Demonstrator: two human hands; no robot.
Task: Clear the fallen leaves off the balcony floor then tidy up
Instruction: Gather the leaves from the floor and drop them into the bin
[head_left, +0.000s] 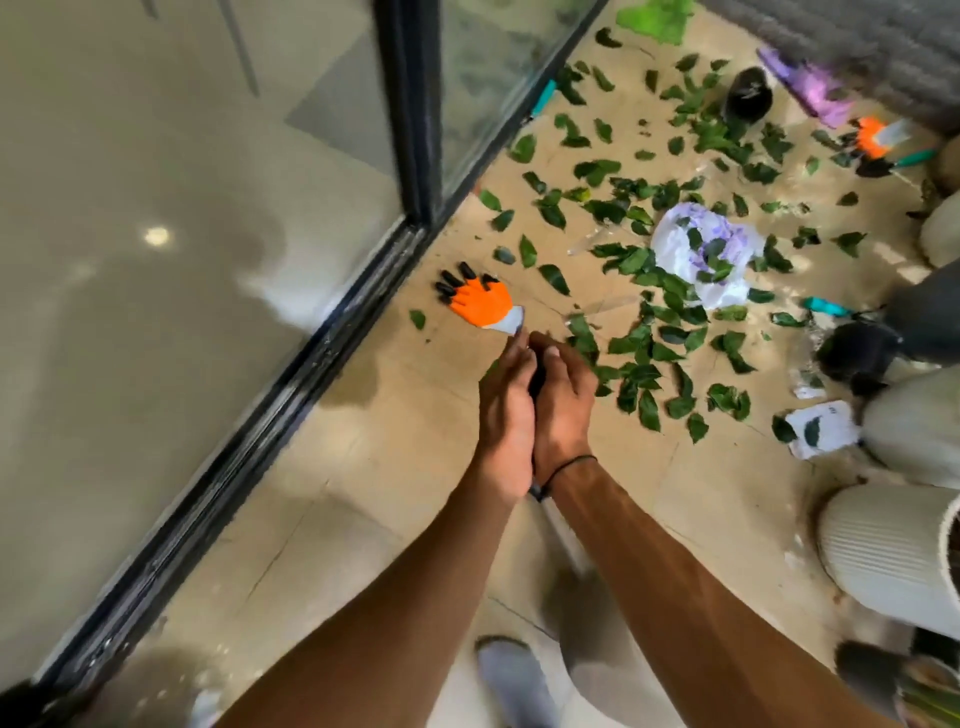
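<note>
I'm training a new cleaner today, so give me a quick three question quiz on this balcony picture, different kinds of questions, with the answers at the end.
1. True or false: the green leaves are already gathered into one pile.
2. Which lies nearest the sliding door track? A) the orange glove with black claws B) the white and purple plastic bag C) the purple item by the far wall
3. What are the left hand and right hand doing?

Key: 1. False, they lie scattered across the floor. 2. A. 3. They are pressed together around a dark object that cannot be identified.
</note>
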